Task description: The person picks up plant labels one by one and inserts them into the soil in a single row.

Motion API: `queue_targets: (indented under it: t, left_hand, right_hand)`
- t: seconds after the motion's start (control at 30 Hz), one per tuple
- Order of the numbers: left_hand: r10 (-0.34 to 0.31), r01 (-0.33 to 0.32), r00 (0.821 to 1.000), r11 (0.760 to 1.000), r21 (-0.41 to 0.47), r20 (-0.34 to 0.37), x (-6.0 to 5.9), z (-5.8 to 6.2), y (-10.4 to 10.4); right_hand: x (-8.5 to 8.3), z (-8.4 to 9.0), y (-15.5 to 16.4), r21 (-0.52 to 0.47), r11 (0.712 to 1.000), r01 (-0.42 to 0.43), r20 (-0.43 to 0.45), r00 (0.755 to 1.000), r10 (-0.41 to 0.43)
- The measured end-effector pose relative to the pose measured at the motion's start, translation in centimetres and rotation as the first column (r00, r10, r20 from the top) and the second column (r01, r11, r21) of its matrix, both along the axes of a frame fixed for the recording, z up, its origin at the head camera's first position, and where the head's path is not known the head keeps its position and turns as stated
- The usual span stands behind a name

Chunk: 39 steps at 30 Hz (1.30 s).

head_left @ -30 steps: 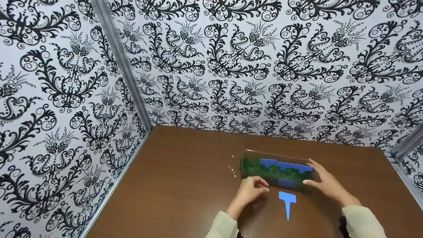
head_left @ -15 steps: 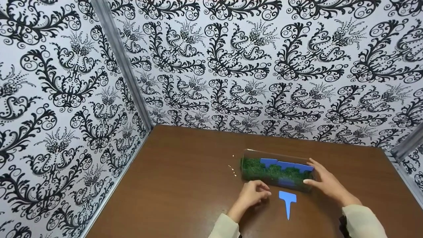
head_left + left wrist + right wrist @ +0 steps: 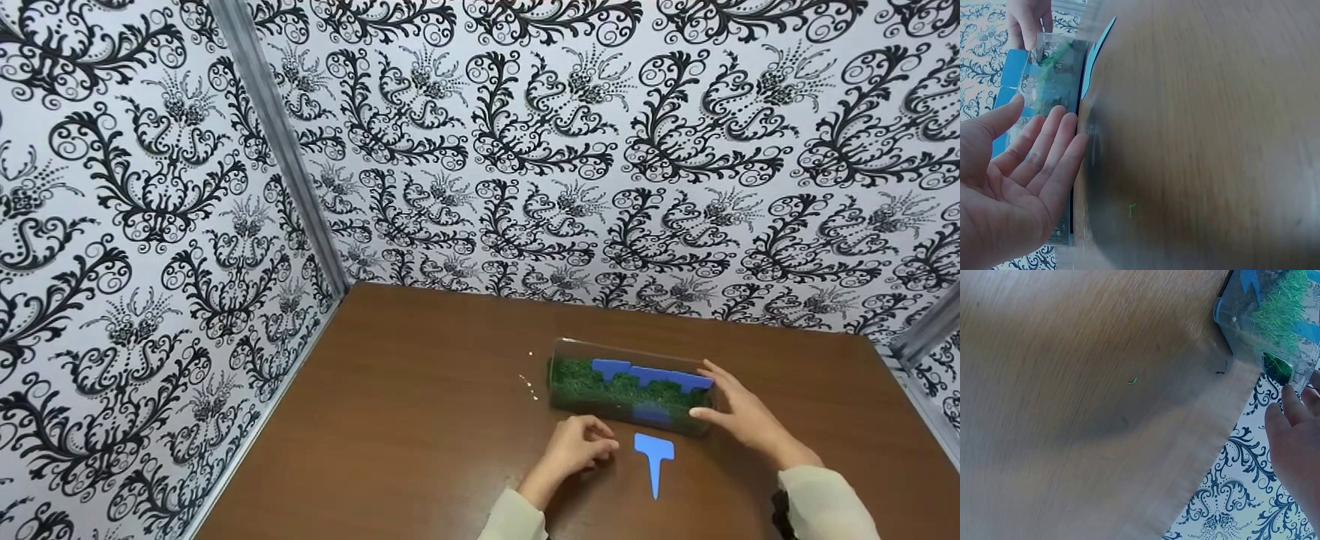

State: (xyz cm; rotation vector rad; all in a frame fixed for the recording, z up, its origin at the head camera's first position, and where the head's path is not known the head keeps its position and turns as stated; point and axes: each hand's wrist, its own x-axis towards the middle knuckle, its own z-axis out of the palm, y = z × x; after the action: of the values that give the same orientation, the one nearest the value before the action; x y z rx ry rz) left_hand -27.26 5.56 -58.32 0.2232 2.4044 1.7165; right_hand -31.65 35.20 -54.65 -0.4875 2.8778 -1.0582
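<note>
A clear plastic box (image 3: 626,412) with green artificial grass (image 3: 592,386) stands on the table. Several blue T-shaped plant labels (image 3: 649,375) stick up along its far side. My right hand (image 3: 750,420) holds the box's right end, thumb at the front and fingers towards the back. Just in front of the box, my left hand (image 3: 574,450) is loosely curled with nothing in it; the left wrist view shows its palm and relaxed fingers (image 3: 1053,146). One loose blue plant label (image 3: 655,459) lies flat on the table to the right of the left hand, its point towards me.
The brown table (image 3: 420,390) meets patterned walls (image 3: 525,150) at the back and left. A few small pale specks (image 3: 529,386) show left of the box. In the right wrist view, a green grass scrap (image 3: 1132,381) lies on the table.
My left hand has drawn back slightly from the box front, towards me and a little to the right. The right hand, the box and the loose label stay in place.
</note>
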Motion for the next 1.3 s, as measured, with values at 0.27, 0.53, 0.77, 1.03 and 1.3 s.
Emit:
queue_targets:
  t: [0.27,0.53,0.77,1.03,1.3]
  left_hand:
    - [0.003,-0.003,0.999,1.0,0.004,0.051,0.2,-0.2,0.3]
    - [0.012,-0.014,0.995,1.0,0.013,0.099,0.2,0.0,1.0]
    - [0.02,-0.027,0.989,0.999,0.044,0.148,0.4,0.2,1.8]
    - [-0.01,-0.005,0.973,0.998,0.061,0.232,0.8,0.5,2.4]
    - [-0.042,0.023,0.957,0.997,0.072,0.286,1.0,0.5,3.1]
  right_hand:
    - [0.0,-0.1,0.1,-0.016,1.0,-0.003,0.001,1.0,0.003]
    - [0.1,0.0,0.1,-0.013,1.0,-0.01,-0.009,1.0,0.01]
    - [0.1,0.0,0.1,-0.014,1.0,-0.013,-0.009,1.0,0.013]
    - [0.0,-0.1,0.1,-0.019,1.0,-0.014,-0.016,1.0,0.014]
    - [0.1,-0.1,0.1,-0.027,1.0,-0.004,-0.017,1.0,0.004]
